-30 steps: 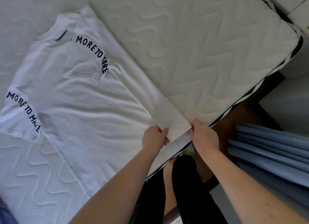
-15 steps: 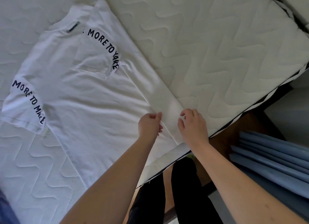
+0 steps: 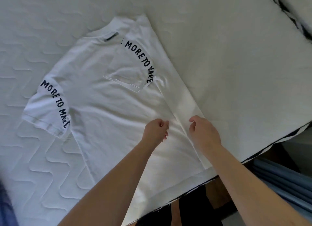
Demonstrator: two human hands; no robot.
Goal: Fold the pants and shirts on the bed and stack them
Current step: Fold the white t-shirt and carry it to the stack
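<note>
- The left hand [image 3: 156, 130] hovers over the lower body of the white T-shirt [image 3: 104, 97] with its fingers curled in; whether a pinch of cloth sits between thumb and fingers I cannot tell.
- The right hand [image 3: 203, 130] is just beside it, on the folded-in side panel [image 3: 184, 106], fingers loosely bent and apart, holding nothing that shows.
- The T-shirt lies flat on the quilted mattress [image 3: 236, 65], collar away from the person, hem near the mattress edge closest to them. One side is already turned in along a straight long crease; the other sleeve [image 3: 49, 111] is spread out to the person's left.
- Handling, as I judge it: thin knit cotton, very light, limp, with no stiffness of its own. It will sag and wrinkle wherever it is not supported, and will drag a little on the quilted cover.
- Best holds: pinch at two points well apart along an edge, such as the shoulder seam and the hem on the unfolded side, so the panel lifts as one sheet.
- A single central pinch would bunch the cloth and spoil the crease.
- Nothing fragile; a firm pinch does no harm.
</note>
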